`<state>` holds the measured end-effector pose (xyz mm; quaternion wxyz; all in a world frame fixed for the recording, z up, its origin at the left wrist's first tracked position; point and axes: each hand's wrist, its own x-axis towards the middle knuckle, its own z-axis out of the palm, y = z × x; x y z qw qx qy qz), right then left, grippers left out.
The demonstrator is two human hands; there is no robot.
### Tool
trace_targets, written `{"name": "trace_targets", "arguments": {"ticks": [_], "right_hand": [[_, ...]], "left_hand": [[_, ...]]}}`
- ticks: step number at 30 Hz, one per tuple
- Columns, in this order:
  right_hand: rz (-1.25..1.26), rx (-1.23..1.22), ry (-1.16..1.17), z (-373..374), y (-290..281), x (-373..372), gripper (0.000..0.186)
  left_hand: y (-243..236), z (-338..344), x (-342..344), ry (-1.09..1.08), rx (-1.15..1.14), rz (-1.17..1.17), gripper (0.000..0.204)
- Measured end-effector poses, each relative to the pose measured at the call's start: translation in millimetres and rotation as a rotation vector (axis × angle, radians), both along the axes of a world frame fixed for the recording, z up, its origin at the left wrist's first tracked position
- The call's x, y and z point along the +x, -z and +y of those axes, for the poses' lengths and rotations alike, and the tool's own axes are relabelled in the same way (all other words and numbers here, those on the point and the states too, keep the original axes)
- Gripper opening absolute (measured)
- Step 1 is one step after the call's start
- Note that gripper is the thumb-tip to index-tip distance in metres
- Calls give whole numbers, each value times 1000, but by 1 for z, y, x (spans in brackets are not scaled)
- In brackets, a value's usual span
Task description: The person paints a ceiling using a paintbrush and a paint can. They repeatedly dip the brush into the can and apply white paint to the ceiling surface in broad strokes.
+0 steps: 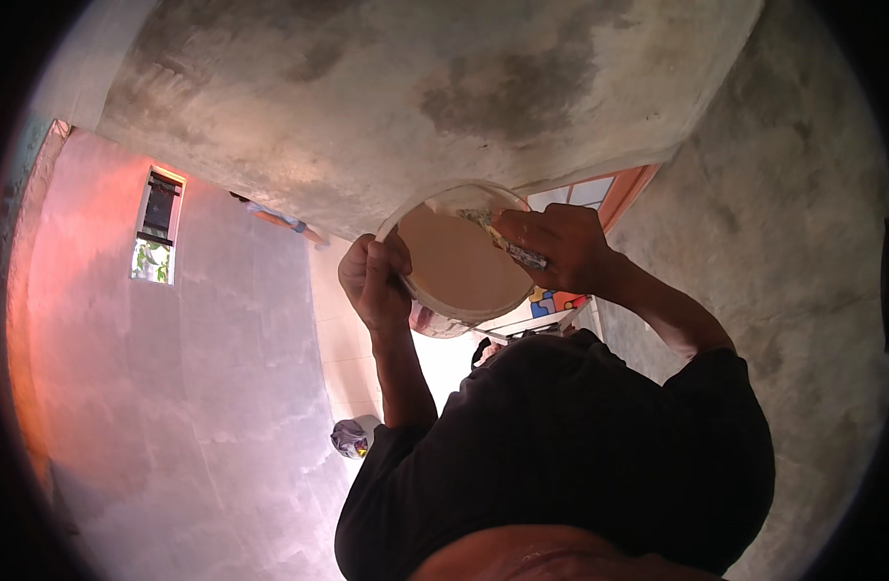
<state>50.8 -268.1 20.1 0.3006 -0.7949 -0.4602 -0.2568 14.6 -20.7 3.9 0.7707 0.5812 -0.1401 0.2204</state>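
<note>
Fingers (398, 254) clamped on both sides: left hand (375, 281) on the bucket (444, 307), right hand (558, 240) on the brush (529, 258)!
There's the bucket, up in front of the dark shirt (560, 445), left hand gripping its left rim, pale paint (454, 259) inside; across from it, the right hand wraps the brush handle, head angled in over the far rim, and whether it touches the paint I can't tell; grey wall (318, 97) beyond, narrow window (157, 228) off left.
</note>
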Motion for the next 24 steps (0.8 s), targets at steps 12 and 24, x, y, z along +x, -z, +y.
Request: {"name": "trace_targets", "arguments": {"ticks": [12, 24], "right_hand": [[1025, 721, -92, -2, 1, -12, 14], [154, 337, 9, 9, 17, 12, 28]], "left_hand": [[-2, -3, 3, -75, -85, -50, 34], [-2, -2, 1, -49, -90, -12, 34]]}}
